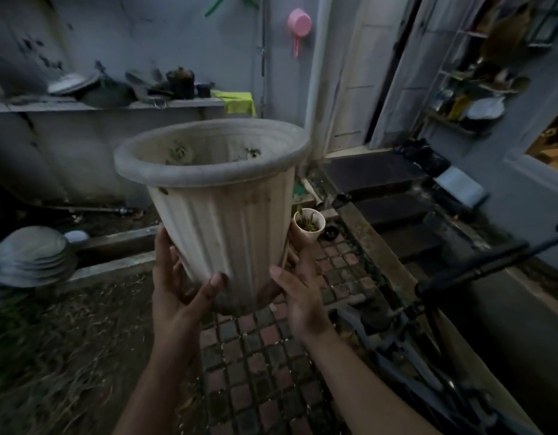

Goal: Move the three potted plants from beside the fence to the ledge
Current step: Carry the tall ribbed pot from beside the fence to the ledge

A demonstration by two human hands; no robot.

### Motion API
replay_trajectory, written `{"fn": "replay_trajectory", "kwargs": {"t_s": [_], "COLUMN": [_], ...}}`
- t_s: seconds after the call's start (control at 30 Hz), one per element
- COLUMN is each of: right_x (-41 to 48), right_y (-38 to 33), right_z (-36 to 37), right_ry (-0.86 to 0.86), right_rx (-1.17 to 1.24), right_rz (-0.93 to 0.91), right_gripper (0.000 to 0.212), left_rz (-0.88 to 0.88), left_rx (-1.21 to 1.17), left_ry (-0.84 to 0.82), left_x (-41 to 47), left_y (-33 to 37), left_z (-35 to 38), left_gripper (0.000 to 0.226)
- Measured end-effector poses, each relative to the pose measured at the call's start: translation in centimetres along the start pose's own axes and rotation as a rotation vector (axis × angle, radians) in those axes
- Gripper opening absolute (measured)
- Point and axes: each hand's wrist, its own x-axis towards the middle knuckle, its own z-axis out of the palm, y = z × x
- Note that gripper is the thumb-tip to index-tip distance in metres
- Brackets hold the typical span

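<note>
A large cream ribbed pot [227,215] with a wide rolled rim is held up in front of me, above the paved ground. My left hand [180,287] cups its lower left side and my right hand [298,293] grips its lower right side. Little greenery shows inside the pot; most of its inside is hidden. A small white pot [309,223] with a thin plant stands on the low concrete step behind the big pot, just past my right fingers.
A concrete shelf [190,103] with dishes and pans runs along the back wall. Stacked plates [30,255] lie at the left. A bicycle [459,340] stands close on the right, dark steps [393,208] rise beyond it. Brick paving [265,365] is underfoot.
</note>
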Motion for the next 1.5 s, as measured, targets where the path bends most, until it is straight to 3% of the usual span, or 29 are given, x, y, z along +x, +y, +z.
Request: {"fn": "replay_trajectory", "kwargs": {"t_s": [0.5,0.77,0.9,1.1,1.23,1.5], "right_x": [25.7,40.1,47.3,53.5,53.8,52.5], "right_y": [11.7,22.7,32.6,52.8,67.7,90.5], "right_z": [-2.9,-6.8,-10.3,-14.1,-14.8,-14.9], "right_ry": [0.077,0.049,-0.005,-0.039,-0.038,-0.069], "right_rx": [-0.080,-0.116,-0.087,-0.046,-0.060,-0.052], "right_rz": [0.132,0.179,0.205,0.184,0.135,0.098], "right_gripper": [0.084,0.086,0.082,0.083,0.074,0.079], "left_rz": [-0.157,-0.159,-0.170,-0.180,-0.157,-0.096], "left_rx": [0.057,0.179,0.161,0.174,0.198,0.260], "left_ry": [-0.028,0.006,0.064,0.077,0.040,0.009], "left_x": [24.1,35.4,40.0,43.2,42.0,39.6], "left_y": [-17.5,-29.0,-38.8,-60.1,-74.6,-95.5], "left_z": [4.3,7.8,10.1,9.0,5.5,-2.0], "left_gripper": [0.106,0.101,0.098,0.098,0.099,0.116]}}
